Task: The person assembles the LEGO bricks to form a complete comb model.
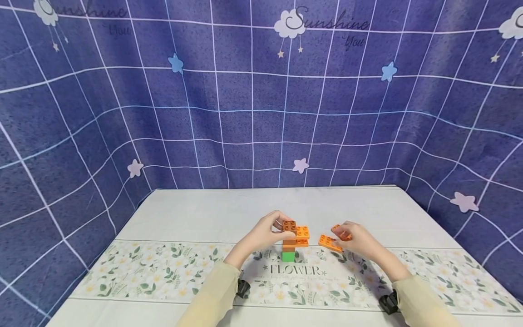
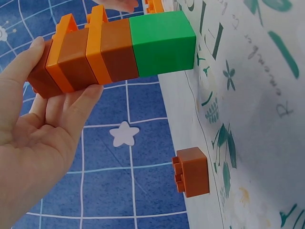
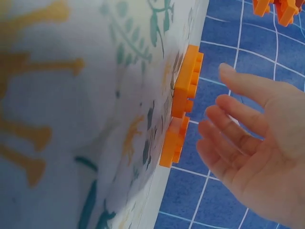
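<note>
A tower of toy building bricks stands on the table, with a green brick [image 1: 288,256] at its foot. Brown bricks [image 2: 78,62] alternate above it with orange plates [image 1: 302,233] that jut out to the right. My left hand [image 1: 267,231] grips the tower's upper end between thumb and fingers. Over two loose orange plates hovers my right hand [image 3: 257,133], its fingers loosely bent and holding nothing. One plate [image 3: 186,88] is close to its fingertips; the other plate [image 3: 174,140] lies beside the first, studs up.
A loose brown brick [image 2: 195,171] sits on the table to the left of the tower, hidden in the head view. The white table [image 1: 196,209] carries a flower-printed strip with lettering. A blue checked curtain [image 1: 253,122] hangs behind it and along both sides.
</note>
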`<state>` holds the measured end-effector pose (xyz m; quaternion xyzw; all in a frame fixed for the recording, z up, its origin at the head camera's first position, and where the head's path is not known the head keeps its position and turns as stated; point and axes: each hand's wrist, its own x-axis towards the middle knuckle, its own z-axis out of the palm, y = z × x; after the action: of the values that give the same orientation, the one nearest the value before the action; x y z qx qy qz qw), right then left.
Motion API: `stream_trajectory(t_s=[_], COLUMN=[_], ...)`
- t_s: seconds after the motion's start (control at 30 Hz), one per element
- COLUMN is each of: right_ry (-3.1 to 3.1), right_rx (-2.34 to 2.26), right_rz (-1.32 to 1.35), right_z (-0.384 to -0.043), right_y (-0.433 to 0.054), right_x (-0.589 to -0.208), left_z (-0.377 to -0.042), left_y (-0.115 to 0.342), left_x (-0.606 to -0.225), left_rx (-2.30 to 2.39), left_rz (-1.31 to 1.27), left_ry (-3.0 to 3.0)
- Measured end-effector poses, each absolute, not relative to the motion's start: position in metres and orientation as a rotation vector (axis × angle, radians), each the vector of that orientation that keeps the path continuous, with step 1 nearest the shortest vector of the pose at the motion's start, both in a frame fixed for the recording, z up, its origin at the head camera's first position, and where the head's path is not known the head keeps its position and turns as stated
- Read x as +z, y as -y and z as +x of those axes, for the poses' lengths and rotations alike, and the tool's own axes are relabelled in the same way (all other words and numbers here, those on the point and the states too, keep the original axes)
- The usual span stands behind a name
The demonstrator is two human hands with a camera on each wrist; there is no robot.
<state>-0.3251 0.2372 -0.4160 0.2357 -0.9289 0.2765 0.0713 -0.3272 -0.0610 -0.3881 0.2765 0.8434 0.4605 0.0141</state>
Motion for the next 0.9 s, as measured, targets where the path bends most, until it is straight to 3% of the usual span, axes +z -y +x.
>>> stream_trajectory(t_s=[0.9], right_ry=[2.87], right_rx=[0.533], right_rz=[0.757], right_z=[-0.325], right_y=[-0.226], right_x=[-0.425], left_z=[-0.328], left_y=[0.06], left_x=[-0.39], left_rx=[1.463], left_rz=[0.833], left_ry=[-2.614])
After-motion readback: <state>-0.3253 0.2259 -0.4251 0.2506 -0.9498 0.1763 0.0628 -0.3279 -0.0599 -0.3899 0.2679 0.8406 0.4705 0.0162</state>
